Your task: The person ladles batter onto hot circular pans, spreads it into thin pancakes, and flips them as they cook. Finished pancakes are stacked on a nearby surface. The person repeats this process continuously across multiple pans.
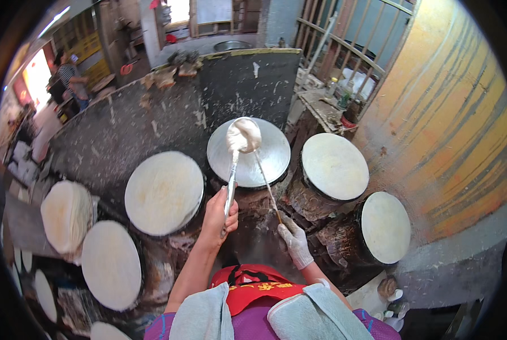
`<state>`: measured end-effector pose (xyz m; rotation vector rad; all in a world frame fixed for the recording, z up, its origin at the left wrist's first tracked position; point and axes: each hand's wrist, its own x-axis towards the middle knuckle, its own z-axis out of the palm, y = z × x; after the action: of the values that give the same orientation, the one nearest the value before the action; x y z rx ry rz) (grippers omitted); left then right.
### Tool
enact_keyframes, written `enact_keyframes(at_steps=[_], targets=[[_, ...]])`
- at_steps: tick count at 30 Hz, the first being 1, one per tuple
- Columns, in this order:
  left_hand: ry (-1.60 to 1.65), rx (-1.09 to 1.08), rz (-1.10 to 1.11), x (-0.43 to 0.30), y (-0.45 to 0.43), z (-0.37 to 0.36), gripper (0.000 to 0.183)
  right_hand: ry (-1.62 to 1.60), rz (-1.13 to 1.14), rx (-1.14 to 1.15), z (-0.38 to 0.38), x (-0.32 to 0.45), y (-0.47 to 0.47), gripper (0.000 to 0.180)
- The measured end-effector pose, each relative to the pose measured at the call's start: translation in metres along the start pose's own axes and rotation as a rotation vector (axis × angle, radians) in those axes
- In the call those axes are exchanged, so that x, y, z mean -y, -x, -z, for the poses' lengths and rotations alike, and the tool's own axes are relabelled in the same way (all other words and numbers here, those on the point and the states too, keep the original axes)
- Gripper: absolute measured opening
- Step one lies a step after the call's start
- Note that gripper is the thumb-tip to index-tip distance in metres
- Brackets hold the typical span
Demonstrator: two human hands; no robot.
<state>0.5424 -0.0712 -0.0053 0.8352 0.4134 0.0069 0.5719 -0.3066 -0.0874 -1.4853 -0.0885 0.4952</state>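
My bare left hand [220, 217] grips the metal handle of a ladle [231, 187]. White batter or dough [245, 135] fills the ladle's bowl, above the far part of a bare, shiny round metal griddle [253, 170]. A thin stick [267, 182] coated white along its length is in my right hand [295, 242], which wears a white knit glove; its tip reaches the dough's lower edge. Round griddles on both sides bear thin pale sheets: one left of the middle [164, 193], one lower left [111, 265], one right [335, 166] and one far right [385, 227].
A stack of pale round sheets [66, 216] stands at the far left. A dark, spattered low wall [249, 85] curves behind the griddles. Jars stand on a small ledge [317, 108] at the back right. Two people [73, 80] are farther off at the upper left.
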Motion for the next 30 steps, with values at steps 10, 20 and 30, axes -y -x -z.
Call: enact_keyframes(at_steps=[10,20,30], targets=[[0.133,0.247,0.330,-0.019,-0.184,0.040,0.036,-0.031,0.198,-0.278,-0.034,-0.035,-0.059,0.045],[0.164,0.355,0.343,-0.027,-0.234,0.016,0.035,0.172,0.090,-0.347,-0.020,-0.035,-0.131,0.045],[-0.874,0.017,-0.372,0.043,-0.304,0.071,0.034,0.007,0.009,-0.453,-0.003,-0.066,-0.110,0.043]])
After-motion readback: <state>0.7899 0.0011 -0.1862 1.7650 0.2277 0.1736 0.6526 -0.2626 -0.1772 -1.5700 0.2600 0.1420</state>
